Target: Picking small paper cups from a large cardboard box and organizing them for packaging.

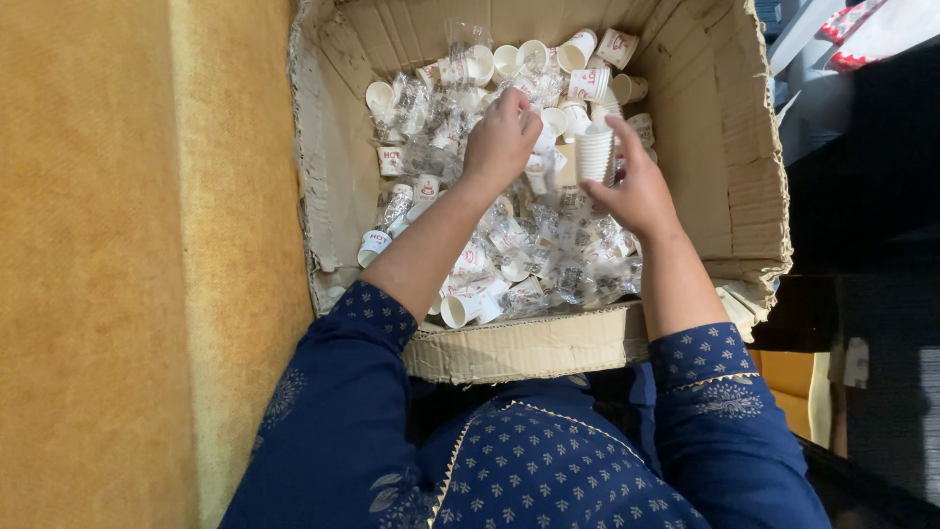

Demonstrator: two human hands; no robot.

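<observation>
A: Head view, quick pass. What's in my hands?

B: My right hand (638, 191) holds a stack of small white paper cups (594, 154), nested, held upright above the middle of the box, fingers curled round the lower part, thumb on the near side.

A: Left?

B: My left hand (499, 145) is down among the loose cups (509, 250), fingers bent and bunched over one near the box centre. Can't tell whether it really has hold of a cup; the knuckles hide it.

A: How close are the two?

B: Near each other, not touching, stack just to the right of my left fingertips.

A: Around them?

B: Cardboard box (754, 176), open top, worn torn edges, full of small white cups with red print, many lying on their sides, mixed with crumpled clear plastic wrappers (421, 157). Blue patterned sleeves (362, 323) at the near wall. Ochre floor (108, 264) left of the box.
</observation>
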